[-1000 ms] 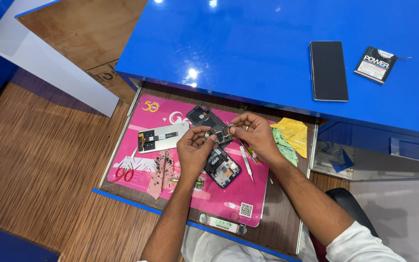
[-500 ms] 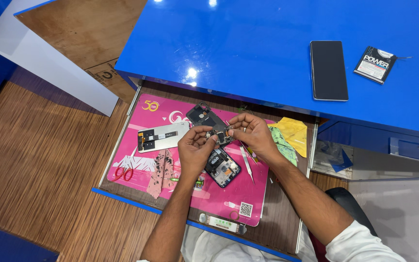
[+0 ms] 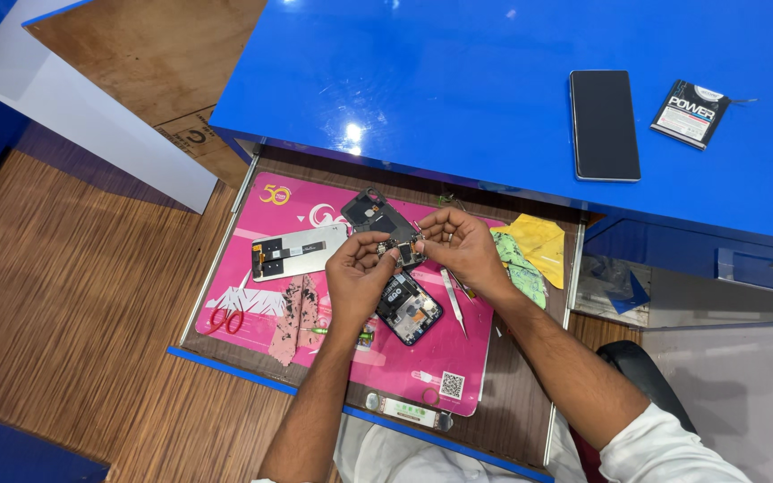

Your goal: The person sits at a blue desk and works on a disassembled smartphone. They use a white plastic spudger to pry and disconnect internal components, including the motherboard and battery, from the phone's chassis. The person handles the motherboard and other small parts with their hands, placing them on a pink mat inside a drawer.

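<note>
Small dark circuit board with metal parts point(image 3: 400, 247): you hold it between both hands, above the pink printed work mat point(image 3: 315, 268), just over the mat's middle. Your left hand point(image 3: 360, 275) pinches the board's near-left end, thumb and forefinger closed tight on it. Your right hand point(image 3: 460, 243) pinches the far-right end, fingertips narrowed around the edge, other fingers curled. Board detail too small to read further.

Directly below your hands: opened black phone body with exposed inner parts point(image 3: 410, 309), lying flat on the mat, partly hidden by your left thumb. Just right of it: slim silver metal tweezers point(image 3: 454, 302), lying on the mat, touching nothing you hold. Behind the board: black plastic phone frame piece point(image 3: 375, 215), partly covered by your fingers. Left of your left hand: white rectangular phone back panel with dark flex cables point(image 3: 297, 252), apart from your grip. Near the mat's left corner: red-handled scissors point(image 3: 227, 320).

Right of your right hand: crumpled yellow cloth point(image 3: 540, 241) with a green cloth point(image 3: 516, 264) beside it, at the drawer's right side.

Mat lies in the pulled-out wooden drawer point(image 3: 516, 411) under the glossy blue desk top point(image 3: 458, 80). On the desk, well apart from your hands: black smartphone, screen dark point(image 3: 604, 124), and a small black packet point(image 3: 694, 112) beside it.
</note>
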